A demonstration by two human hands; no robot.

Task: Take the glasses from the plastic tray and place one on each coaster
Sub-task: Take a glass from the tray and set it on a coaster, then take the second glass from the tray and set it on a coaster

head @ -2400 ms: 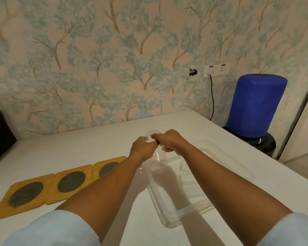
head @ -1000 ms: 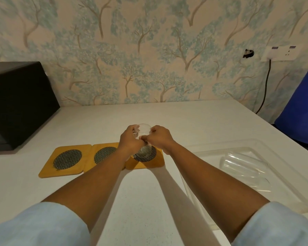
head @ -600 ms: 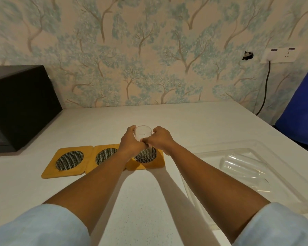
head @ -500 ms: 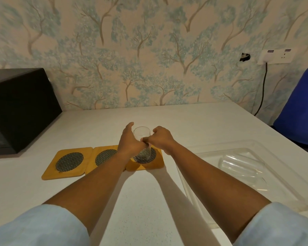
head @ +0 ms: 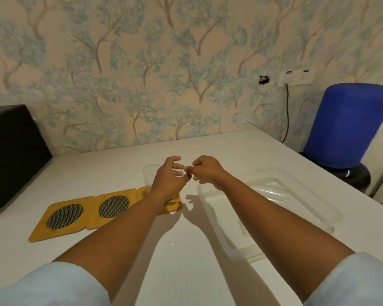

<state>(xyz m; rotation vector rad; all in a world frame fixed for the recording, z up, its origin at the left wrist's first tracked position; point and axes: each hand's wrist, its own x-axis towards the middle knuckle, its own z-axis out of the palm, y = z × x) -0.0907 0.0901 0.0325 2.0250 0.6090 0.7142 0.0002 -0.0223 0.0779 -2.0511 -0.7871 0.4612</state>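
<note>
A clear glass (head: 150, 176) stands upright on the rightmost of three yellow coasters (head: 174, 205); my left forearm hides most of that coaster. The middle coaster (head: 113, 206) and the left coaster (head: 65, 216) are bare. My left hand (head: 169, 181) hovers just right of the glass, fingers spread, holding nothing. My right hand (head: 205, 172) is beside it with loosely curled fingers, also holding nothing. The clear plastic tray (head: 314, 208) lies to the right; glasses in it show only as faint outlines (head: 272, 191).
A black box (head: 11, 153) sits at the table's back left. A blue covered water bottle (head: 349, 124) stands beyond the table's right edge, below a wall socket (head: 295, 77) with a black cable. The white table (head: 186, 250) runs up to the wallpapered wall.
Both hands carried the glass from the tray to the rightmost coaster, set it down and let go. They have now drawn back to the right of it, toward the tray.
</note>
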